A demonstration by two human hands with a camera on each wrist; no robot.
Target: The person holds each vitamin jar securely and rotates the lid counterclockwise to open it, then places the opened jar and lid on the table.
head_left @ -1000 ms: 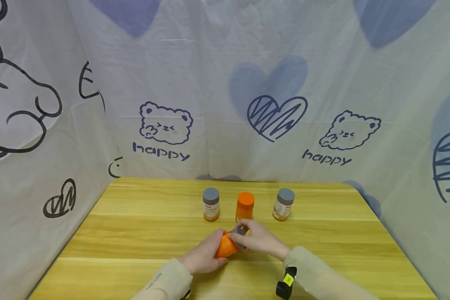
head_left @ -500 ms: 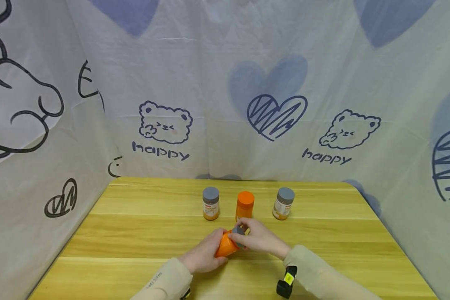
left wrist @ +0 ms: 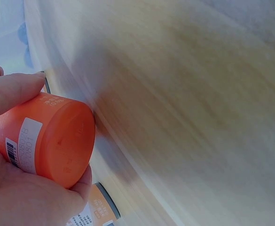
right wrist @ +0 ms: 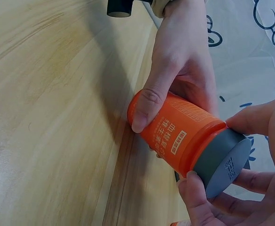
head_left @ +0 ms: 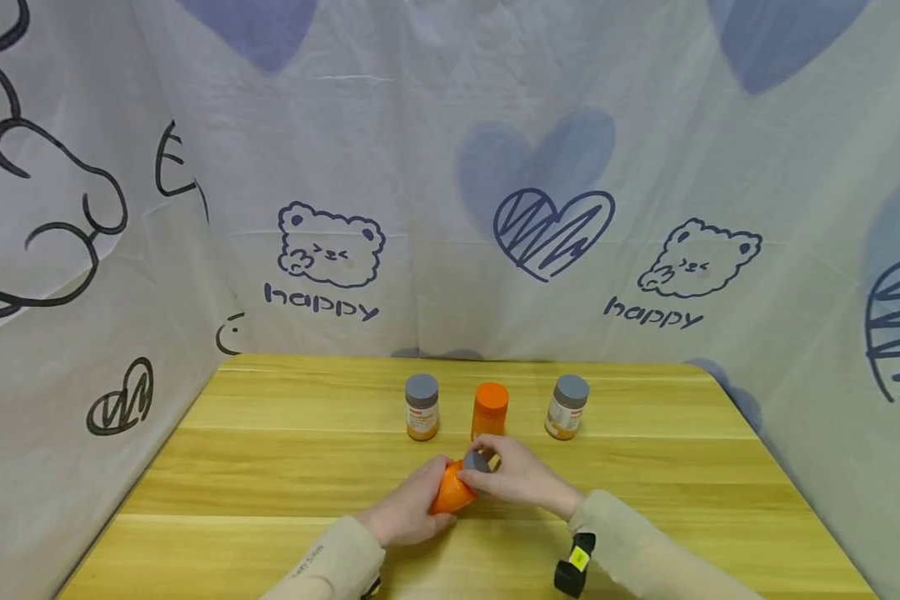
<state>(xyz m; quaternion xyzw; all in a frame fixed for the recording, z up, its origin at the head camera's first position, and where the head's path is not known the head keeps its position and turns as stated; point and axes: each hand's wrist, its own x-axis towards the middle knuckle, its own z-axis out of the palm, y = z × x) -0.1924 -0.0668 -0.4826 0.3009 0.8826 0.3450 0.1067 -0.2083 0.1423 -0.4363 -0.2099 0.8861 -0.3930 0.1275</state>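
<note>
Near the middle of the table, my left hand (head_left: 412, 510) grips the body of an orange supplement bottle (head_left: 450, 492), tilted with its grey cap (head_left: 476, 462) toward the upper right. My right hand (head_left: 523, 475) pinches that cap. In the right wrist view, the thumb and fingers of my right hand (right wrist: 264, 174) lie around the rim of the grey cap (right wrist: 224, 162); the cap sits on the orange bottle (right wrist: 177, 132), whose printed label shows. The left wrist view shows the bottle's round base (left wrist: 71, 141), with my left hand (left wrist: 29, 193) wrapped around the side.
Behind the hands, an orange jar with an orange lid (head_left: 491, 408) stands between a left grey-lidded jar (head_left: 422, 408) and a right grey-lidded jar (head_left: 567, 408). A patterned cloth (head_left: 435, 167) hangs behind the wooden table (head_left: 270, 450) and along its sides.
The grey cap and my right fingers have shifted very slightly up and left. My left hand keeps its grip on the bottle; the standing jars stay put.
</note>
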